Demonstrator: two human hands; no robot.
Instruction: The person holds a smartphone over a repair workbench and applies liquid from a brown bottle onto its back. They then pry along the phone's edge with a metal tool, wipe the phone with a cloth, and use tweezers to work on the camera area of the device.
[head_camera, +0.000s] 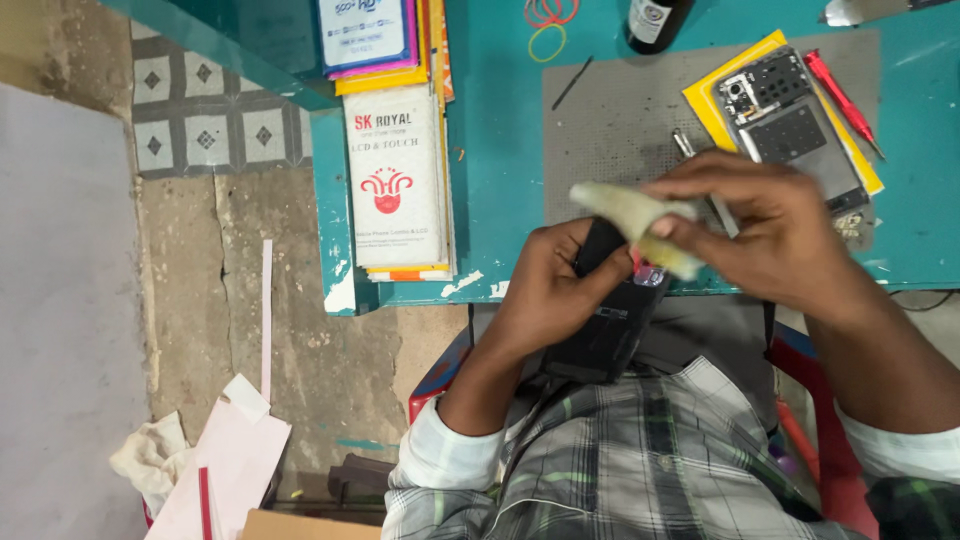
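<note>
The left hand (545, 290) and right hand (770, 225) covered much of the dark phone (605, 320), the pale cloth (640, 215) was motion-blurred, and the frame's top edge cut off the dark bottle (652, 22) and rubber bands (550, 15).

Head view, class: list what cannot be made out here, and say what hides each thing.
- Black phone, head view: its upper end is covered by the left hand and right hand.
- Pale cloth: motion-blurred, texture unclear.
- Dark bottle: cut off by the top edge.
- Opened phone: its parts are too small to identify.
</note>
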